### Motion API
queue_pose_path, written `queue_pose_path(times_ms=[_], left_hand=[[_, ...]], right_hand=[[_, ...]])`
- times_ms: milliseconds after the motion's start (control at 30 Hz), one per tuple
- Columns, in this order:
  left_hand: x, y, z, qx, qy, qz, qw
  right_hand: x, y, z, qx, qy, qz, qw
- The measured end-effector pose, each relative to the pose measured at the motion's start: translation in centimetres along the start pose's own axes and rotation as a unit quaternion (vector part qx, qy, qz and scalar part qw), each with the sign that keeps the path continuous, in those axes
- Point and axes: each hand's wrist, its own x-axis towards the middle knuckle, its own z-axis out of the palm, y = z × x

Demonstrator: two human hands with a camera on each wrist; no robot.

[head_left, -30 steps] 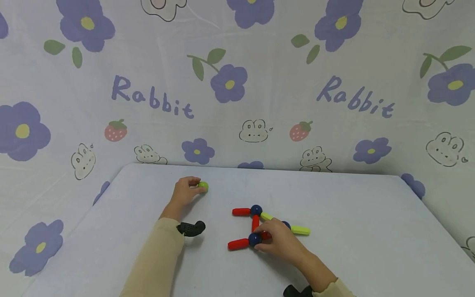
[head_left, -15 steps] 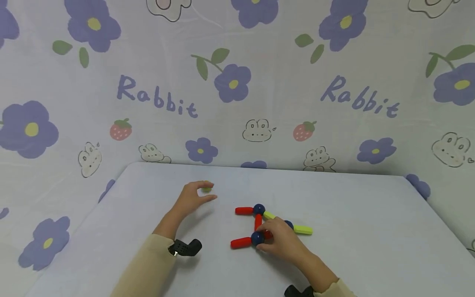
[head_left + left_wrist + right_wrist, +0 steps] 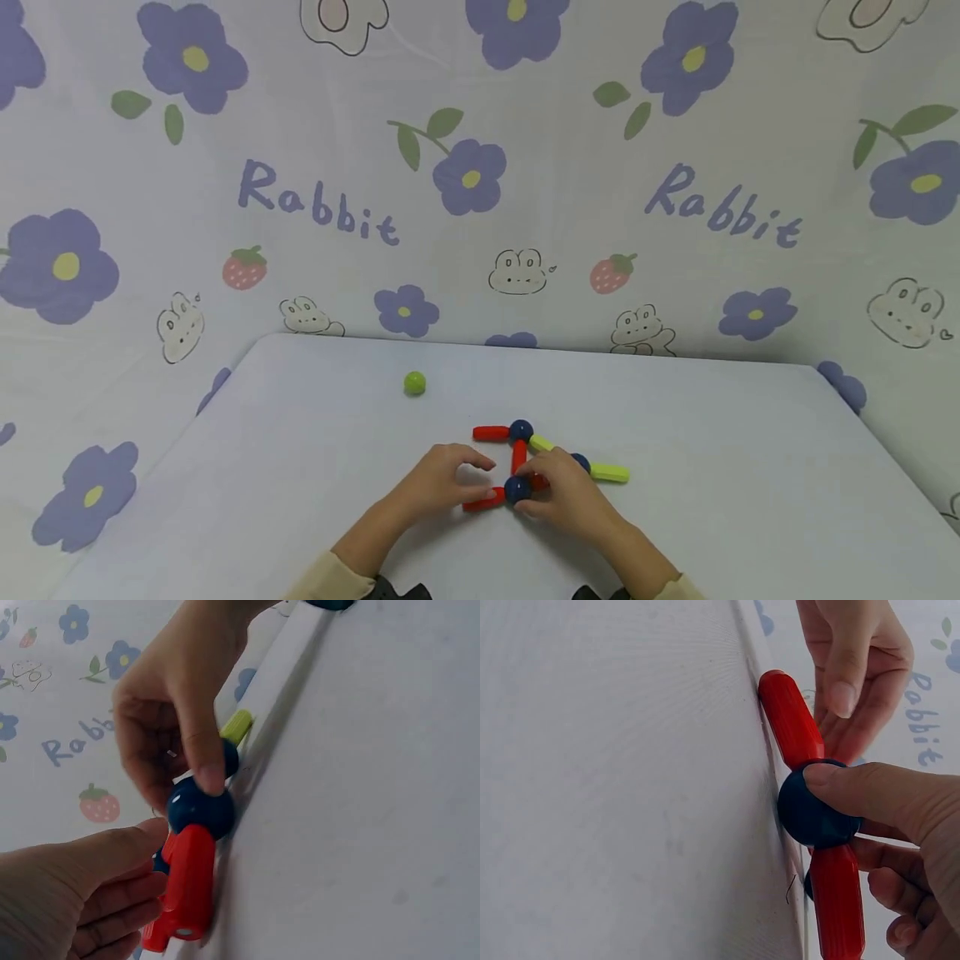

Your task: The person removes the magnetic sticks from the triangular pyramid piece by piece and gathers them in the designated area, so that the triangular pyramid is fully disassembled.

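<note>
On the table lies a toy structure of rods and balls. My right hand (image 3: 573,496) pinches its nearest dark blue ball (image 3: 517,490), thumb on top in the right wrist view. A red rod (image 3: 191,885) sticks out leftward from that ball. Beside this rod is my left hand (image 3: 444,482), thumb and fingers apart and holding nothing; in the head view its thumb overlaps the rod, and contact is unclear. Another red rod (image 3: 519,457) links to a farther blue ball (image 3: 521,431). My right hand hides part of the structure.
A light green ball (image 3: 415,383) rests alone toward the back left of the white table (image 3: 735,433). A yellow-green rod (image 3: 609,472) extends right from a third blue ball (image 3: 579,462). A patterned cloth (image 3: 555,200) hangs behind the table.
My left hand has let go of the green ball and come back toward the near red rod. The ball stays at the back left. My right hand keeps its hold.
</note>
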Motion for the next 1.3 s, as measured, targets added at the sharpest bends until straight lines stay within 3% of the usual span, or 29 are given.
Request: queue_pose_path(times_ms=[167,400,733,1033,1300], left_hand=[[0.0,0.2,1.3,0.012,-0.019,0.011,0.9997],[-0.3,-0.3,2.0,0.034,0.002,0.009,0.9994],[-0.7,-0.4,1.9,0.027,0.006,-0.011,0.9996],[-0.9,-0.3,2.0,0.027,0.004,0.011,0.9996],[-0.8,-0.3,1.6,0.056,0.011,0.034,0.9978]], right_hand=[[-0.1,0.1,0.0,-0.004,0.008,0.006,0.9999],[-0.2,-0.1,0.1,0.008,0.006,0.001,1.0000],[-0.3,0.0,0.3,-0.008,0.011,0.001,0.9999],[-0.5,0.0,0.5,-0.013,0.018,0.005,0.9998],[-0.5,0.0,0.6,-0.004,0.022,0.005,0.9997]])
